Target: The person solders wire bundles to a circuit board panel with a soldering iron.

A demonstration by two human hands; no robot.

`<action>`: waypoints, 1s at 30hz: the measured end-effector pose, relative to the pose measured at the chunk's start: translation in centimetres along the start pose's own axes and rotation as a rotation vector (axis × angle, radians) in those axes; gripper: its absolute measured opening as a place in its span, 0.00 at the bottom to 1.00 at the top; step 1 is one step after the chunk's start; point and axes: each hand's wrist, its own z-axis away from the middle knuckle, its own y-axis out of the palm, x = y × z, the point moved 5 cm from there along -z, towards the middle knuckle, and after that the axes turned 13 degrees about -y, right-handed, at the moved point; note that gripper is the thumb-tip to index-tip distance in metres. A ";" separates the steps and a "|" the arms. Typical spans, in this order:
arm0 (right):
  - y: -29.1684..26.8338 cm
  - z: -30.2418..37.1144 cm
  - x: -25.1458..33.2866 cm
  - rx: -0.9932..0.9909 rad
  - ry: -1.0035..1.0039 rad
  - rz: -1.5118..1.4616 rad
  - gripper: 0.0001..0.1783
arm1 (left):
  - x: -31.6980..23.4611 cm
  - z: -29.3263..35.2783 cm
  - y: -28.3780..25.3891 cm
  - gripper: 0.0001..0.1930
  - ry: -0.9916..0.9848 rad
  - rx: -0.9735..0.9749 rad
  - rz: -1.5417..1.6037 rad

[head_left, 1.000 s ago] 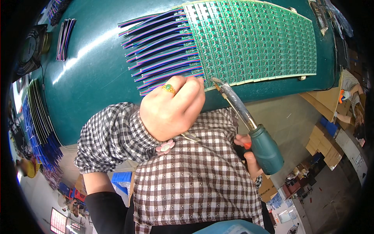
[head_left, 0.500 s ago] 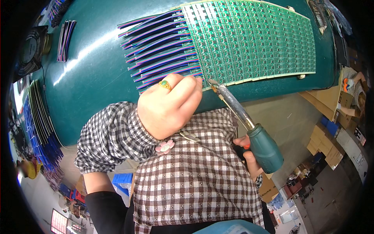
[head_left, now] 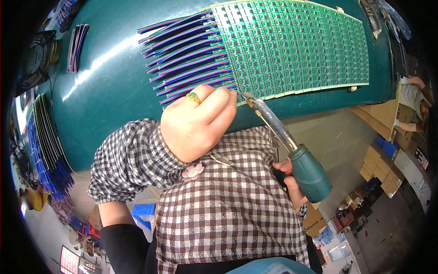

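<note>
though thick-handled, metal-barrelled soldering iron (head_left: 297,156)

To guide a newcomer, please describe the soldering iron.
On the dark green tabletop, find the green circuit panel. From its lower left corner, a silver, green-handled soldering iron slants to the right hand. Unlike thin coloured wires, it has a thick handle.

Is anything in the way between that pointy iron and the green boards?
Nothing visible. The iron in the right hand has its tip at the near left corner of the boards; the left hand is close beside.
</note>
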 end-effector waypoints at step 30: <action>-0.4 0.0 -0.1 0.072 -0.095 0.082 0.31 | -0.2 0.8 0.7 0.17 0.036 -0.099 -0.113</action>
